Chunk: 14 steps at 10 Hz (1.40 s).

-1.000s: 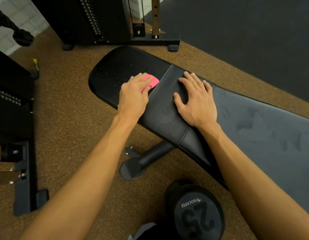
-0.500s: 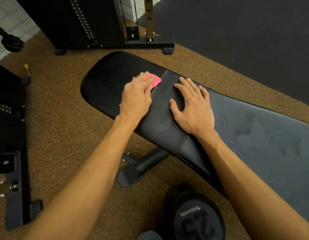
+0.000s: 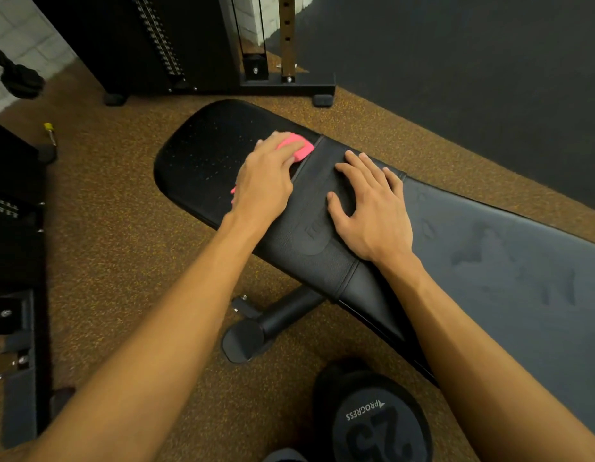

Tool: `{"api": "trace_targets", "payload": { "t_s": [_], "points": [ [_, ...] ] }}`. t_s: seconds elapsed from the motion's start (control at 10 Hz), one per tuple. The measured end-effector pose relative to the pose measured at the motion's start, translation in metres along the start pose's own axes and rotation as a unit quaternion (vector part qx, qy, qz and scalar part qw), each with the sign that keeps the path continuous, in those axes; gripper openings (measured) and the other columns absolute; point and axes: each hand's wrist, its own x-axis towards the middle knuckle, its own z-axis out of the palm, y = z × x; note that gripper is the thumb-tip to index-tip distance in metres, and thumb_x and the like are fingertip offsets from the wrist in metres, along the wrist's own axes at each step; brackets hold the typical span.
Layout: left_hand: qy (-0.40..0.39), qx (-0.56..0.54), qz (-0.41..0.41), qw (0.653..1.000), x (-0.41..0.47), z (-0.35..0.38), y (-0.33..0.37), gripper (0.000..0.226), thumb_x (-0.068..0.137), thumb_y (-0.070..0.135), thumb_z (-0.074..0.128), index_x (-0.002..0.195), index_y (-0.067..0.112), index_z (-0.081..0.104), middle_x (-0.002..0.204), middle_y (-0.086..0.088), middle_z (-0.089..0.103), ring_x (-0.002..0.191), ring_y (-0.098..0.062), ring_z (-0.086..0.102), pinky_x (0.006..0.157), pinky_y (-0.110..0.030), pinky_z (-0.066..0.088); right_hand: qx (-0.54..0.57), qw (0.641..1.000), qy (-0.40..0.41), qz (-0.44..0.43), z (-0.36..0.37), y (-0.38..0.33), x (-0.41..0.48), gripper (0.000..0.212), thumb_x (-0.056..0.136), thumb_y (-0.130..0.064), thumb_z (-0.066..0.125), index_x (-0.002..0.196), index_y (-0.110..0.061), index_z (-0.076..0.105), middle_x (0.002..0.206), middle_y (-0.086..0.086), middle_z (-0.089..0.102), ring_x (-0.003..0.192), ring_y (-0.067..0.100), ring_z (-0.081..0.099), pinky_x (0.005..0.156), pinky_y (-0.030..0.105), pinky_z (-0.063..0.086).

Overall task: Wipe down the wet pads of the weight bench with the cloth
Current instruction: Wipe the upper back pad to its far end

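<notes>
Head view: left hand (image 3: 266, 181) presses flat-fingered on the pink cloth (image 3: 297, 148) just left of the seam (image 3: 318, 142); right hand (image 3: 369, 208) lies spread and empty just right of it. Best wipe firm, overlapping strokes from the seam across the droplet-speckled end pad (image 3: 203, 155).

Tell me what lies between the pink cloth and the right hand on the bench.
In the head view, only the seam and a bare strip of textured black pad separate the pink cloth from the right hand.

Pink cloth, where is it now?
Head view, upper centre: the pink cloth lies under the left hand on the bench's smaller pad, left of the right hand.
</notes>
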Motion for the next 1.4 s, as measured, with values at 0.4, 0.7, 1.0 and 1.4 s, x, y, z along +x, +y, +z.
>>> {"api": "trace_targets", "payload": {
  "t_s": [0.4,0.7,1.0,1.4],
  "points": [
    [-0.066,0.022,-0.032,0.997,0.025,0.009,0.018,0.045,0.112,0.015,0.048,0.155,0.024,0.054,0.168,-0.006,0.041,0.158,-0.034,0.033,0.126,-0.052,0.034,0.002,1.0,-0.001,0.001,-0.001,0.0,0.0,0.055,0.106,-0.053,0.047,0.155,-0.027,0.051,0.173,-0.008,0.035,0.163,0.009,0.021,0.134,0.042,0.014],
    [-0.021,0.044,-0.114,0.992,0.036,-0.009,-0.014,0.048,0.112,0.015,0.049,0.158,0.028,0.05,0.171,-0.009,0.034,0.159,-0.037,0.028,0.129,-0.055,0.028,0.003,1.0,-0.002,0.002,-0.002,-0.001,0.0,0.055,0.107,-0.053,0.047,0.155,-0.028,0.05,0.173,-0.008,0.036,0.163,0.01,0.021,0.134,0.043,0.015],
    [-0.01,0.019,-0.078,0.997,0.005,-0.005,-0.026,0.049,0.109,0.013,0.054,0.157,0.024,0.052,0.166,-0.006,0.045,0.157,-0.029,0.037,0.128,-0.051,0.033,0.006,1.0,-0.002,0.001,-0.002,-0.001,0.0,0.055,0.106,-0.053,0.048,0.155,-0.027,0.05,0.173,-0.008,0.036,0.163,0.008,0.02,0.133,0.043,0.015],
    [-0.036,0.006,-0.042,0.998,0.009,-0.016,-0.038,0.047,0.109,0.013,0.054,0.155,0.023,0.055,0.165,-0.005,0.046,0.158,-0.026,0.035,0.131,-0.05,0.028,0.009,1.0,-0.005,0.004,-0.002,-0.001,0.0,0.054,0.107,-0.052,0.049,0.155,-0.028,0.05,0.172,-0.009,0.036,0.163,0.008,0.02,0.134,0.042,0.014]
  ]
}}
